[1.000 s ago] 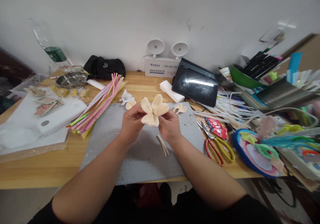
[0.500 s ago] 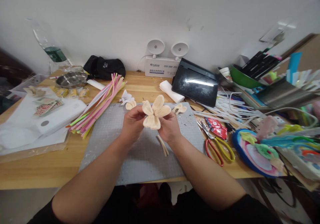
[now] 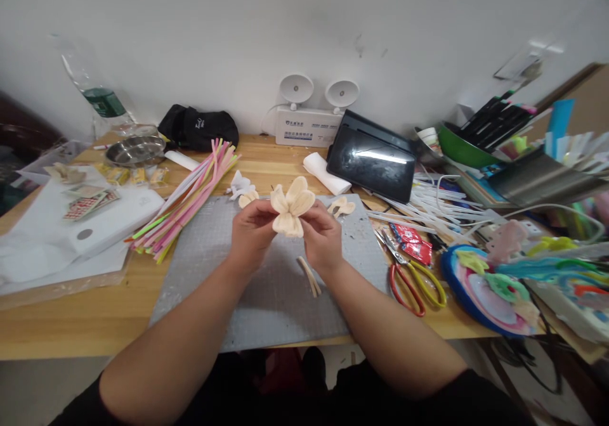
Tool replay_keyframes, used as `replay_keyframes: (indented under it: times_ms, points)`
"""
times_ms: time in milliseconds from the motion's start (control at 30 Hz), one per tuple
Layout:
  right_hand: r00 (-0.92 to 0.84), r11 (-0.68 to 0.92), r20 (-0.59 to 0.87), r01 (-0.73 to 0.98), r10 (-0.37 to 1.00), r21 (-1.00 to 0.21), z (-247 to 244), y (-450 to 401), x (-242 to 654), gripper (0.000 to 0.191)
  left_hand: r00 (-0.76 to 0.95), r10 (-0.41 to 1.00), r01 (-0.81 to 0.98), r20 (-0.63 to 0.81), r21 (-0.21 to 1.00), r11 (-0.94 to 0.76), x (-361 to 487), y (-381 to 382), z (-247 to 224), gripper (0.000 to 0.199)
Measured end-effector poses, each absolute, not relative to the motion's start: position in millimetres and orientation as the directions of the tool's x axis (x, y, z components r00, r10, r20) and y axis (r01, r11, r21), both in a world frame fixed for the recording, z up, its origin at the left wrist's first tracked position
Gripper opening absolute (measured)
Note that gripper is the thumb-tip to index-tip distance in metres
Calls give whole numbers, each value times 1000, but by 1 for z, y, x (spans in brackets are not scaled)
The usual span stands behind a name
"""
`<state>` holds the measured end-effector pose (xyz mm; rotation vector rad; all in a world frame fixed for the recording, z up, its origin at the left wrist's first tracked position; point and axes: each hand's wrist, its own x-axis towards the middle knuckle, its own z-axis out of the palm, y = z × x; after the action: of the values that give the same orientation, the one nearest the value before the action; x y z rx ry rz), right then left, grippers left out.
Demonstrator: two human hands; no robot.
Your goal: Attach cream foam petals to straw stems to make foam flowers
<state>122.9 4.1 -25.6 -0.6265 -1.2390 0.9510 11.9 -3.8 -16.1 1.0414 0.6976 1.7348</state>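
Observation:
A cream-coloured flower (image 3: 290, 207) with several rounded petals, apparently of pipe cleaner, is held up above the grey cutting mat (image 3: 266, 312). My left hand (image 3: 252, 232) is closed on its left side, and my right hand (image 3: 323, 236) grips it from the right. The petals partly hide the fingertips of both hands. Short cream strips (image 3: 309, 277) lie on the mat below my right hand. Behind the hands rest a loose cream petal piece (image 3: 341, 207) on the right, another cream piece (image 3: 248, 198) on the left, and a white curled piece (image 3: 241, 185).
Coloured pipe cleaners (image 3: 185, 204) lie in a bundle on the left, beside a white device (image 3: 114, 223). Red-handled pliers (image 3: 406, 290) and yellow-handled scissors (image 3: 428, 283) lie right of the mat. A black tablet (image 3: 371, 160) leans at the back. A blue-rimmed round tray (image 3: 450, 274) stands far right.
The flower has turned slightly in my fingers, and its petals now sit at a different angle. Both hands have shifted only a little; the things on the table stay put.

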Motion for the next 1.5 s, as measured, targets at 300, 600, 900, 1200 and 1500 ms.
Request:
replay_keyframes:
  times_ms: [300, 600, 900, 1200, 1500]
  points:
    - [-34, 604, 603, 59, 797, -795, -20, -7, 127, 24, -224, 867, -251, 445, 833, -493, 8, -2, -17, 22]
    - [27, 513, 515, -133, 857, -848, -23, -9, 124, 25, -176, 887, -264, 427, 848, -461, 10, -1, -15, 19]
    - [-7, 414, 437, -302, 900, -858, -25, -6, 122, 27, -154, 934, -417, 323, 835, -358, 7, 2, -15, 21]
    - [-59, 293, 347, -416, 936, -861, -22, -5, 121, 28, -125, 935, -406, 333, 843, -354, 7, 1, -13, 22]
    - [7, 346, 356, -255, 934, -903, -19, -4, 121, 21, -133, 931, -353, 340, 861, -365, 5, 2, -13, 21]
